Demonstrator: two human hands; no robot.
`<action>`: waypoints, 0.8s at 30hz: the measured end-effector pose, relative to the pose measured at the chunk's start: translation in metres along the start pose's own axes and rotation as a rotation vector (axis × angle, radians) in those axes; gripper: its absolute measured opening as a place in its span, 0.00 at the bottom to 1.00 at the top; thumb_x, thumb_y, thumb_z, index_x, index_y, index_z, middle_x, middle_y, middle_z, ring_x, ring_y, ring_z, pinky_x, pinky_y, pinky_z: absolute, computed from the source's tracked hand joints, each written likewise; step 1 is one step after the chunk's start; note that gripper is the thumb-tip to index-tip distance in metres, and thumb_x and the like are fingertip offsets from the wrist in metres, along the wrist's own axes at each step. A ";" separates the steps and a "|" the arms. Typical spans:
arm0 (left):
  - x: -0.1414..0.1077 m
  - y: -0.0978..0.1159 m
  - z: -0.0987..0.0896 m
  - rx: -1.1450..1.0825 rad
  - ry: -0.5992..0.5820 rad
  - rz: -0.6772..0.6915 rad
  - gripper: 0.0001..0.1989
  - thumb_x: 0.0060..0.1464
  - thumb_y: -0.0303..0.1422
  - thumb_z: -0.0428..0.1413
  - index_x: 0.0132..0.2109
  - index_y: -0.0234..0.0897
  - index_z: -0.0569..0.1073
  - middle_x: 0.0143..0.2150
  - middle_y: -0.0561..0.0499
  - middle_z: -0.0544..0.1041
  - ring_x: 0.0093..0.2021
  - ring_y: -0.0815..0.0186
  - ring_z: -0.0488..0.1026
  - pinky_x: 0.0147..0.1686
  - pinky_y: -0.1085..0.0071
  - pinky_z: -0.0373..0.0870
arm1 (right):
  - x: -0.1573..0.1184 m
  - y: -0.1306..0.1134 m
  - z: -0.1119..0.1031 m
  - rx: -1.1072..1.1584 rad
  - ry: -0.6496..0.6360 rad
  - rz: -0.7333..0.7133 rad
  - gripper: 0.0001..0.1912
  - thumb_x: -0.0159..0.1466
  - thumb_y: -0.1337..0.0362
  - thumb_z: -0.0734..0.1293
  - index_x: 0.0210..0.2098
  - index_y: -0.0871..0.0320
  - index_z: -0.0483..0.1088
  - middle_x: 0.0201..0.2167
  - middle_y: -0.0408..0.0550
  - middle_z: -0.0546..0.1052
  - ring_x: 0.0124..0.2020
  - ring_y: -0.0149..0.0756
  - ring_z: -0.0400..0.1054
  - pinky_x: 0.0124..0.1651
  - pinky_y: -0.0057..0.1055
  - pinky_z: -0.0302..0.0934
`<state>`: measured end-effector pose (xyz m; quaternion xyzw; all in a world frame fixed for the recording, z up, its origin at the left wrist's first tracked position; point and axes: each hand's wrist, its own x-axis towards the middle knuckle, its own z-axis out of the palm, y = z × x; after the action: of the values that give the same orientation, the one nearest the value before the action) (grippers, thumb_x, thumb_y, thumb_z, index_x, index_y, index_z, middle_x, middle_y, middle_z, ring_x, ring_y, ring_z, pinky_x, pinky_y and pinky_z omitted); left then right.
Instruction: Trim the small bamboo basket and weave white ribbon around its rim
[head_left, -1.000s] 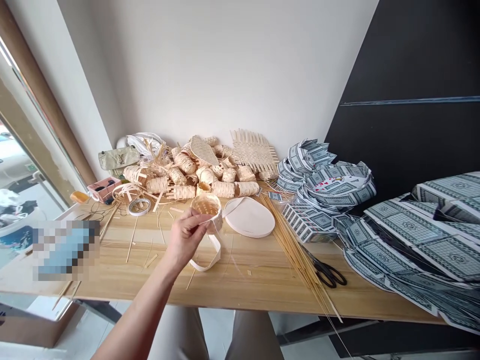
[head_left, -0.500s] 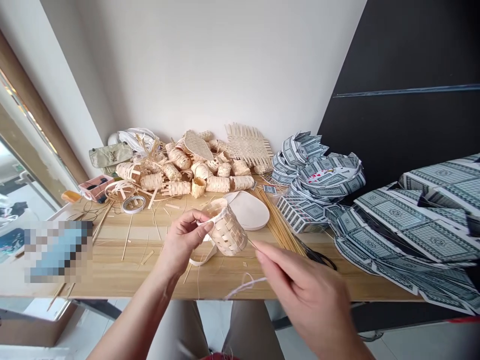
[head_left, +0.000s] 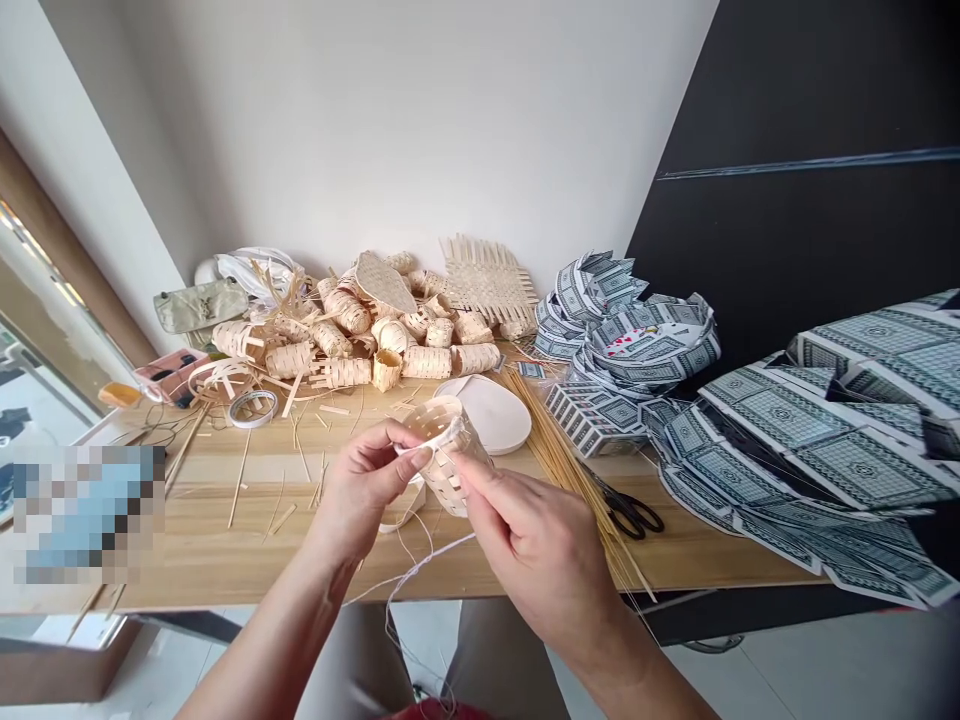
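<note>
The left hand (head_left: 364, 490) holds a small woven basket (head_left: 442, 455), tilted above the bench (head_left: 202, 545). Its grip is closed around the basket, with the fingers wrapped over the wall near the rim. The right hand (head_left: 536, 560) forms a narrow grip on the opposite side, its fingertips (head_left: 469, 480) pressed against the weave. A thin white cord (head_left: 420, 565) runs out from under the right hand and falls past the bench edge; whether the fingers pinch it cannot be determined. A pale flat strip (head_left: 397, 520) curls out directly below the basket.

Further items are located relative to the basket. An oval pale disc (head_left: 487, 412) lies just behind it. A bundle of thin wooden sticks (head_left: 562, 465) lies to its right, with black-handled scissors (head_left: 630, 515) beyond. A roll of tape (head_left: 253, 408) lies to its left. A heap of woven cylinders (head_left: 375, 340) sits further back, and a flat woven mat (head_left: 491, 280) stands behind the heap. Stacks of patterned printed paper (head_left: 825, 430) occupy the far right.
</note>
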<state>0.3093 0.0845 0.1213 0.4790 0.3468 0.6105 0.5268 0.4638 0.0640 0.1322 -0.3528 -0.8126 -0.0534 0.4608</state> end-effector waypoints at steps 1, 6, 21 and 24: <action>0.000 0.000 0.000 -0.001 -0.001 0.003 0.09 0.42 0.34 0.64 0.25 0.35 0.72 0.19 0.58 0.65 0.18 0.78 0.54 0.18 0.79 0.51 | 0.000 0.000 0.000 0.012 0.002 -0.002 0.15 0.63 0.76 0.57 0.43 0.65 0.72 0.31 0.51 0.79 0.29 0.33 0.73 0.33 0.27 0.68; 0.001 0.000 0.001 0.007 -0.014 0.015 0.08 0.43 0.34 0.64 0.25 0.35 0.73 0.20 0.58 0.67 0.19 0.78 0.55 0.20 0.79 0.53 | 0.001 0.001 0.001 0.033 0.013 -0.003 0.16 0.63 0.77 0.57 0.45 0.63 0.72 0.33 0.50 0.79 0.30 0.32 0.74 0.34 0.26 0.67; 0.002 -0.001 0.000 0.098 -0.019 0.043 0.09 0.44 0.36 0.63 0.26 0.35 0.73 0.22 0.56 0.69 0.23 0.74 0.61 0.25 0.77 0.59 | -0.001 0.004 0.001 0.011 -0.006 0.010 0.15 0.63 0.76 0.57 0.44 0.66 0.72 0.25 0.48 0.77 0.23 0.31 0.70 0.27 0.26 0.63; 0.002 -0.002 0.000 0.112 -0.019 0.049 0.09 0.44 0.36 0.63 0.26 0.35 0.73 0.22 0.56 0.69 0.24 0.73 0.62 0.25 0.77 0.60 | -0.001 0.005 0.002 0.001 -0.004 0.005 0.16 0.62 0.76 0.56 0.44 0.65 0.72 0.25 0.48 0.77 0.23 0.31 0.70 0.27 0.25 0.63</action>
<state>0.3099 0.0867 0.1203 0.5219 0.3636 0.5983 0.4874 0.4662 0.0677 0.1289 -0.3548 -0.8127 -0.0509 0.4594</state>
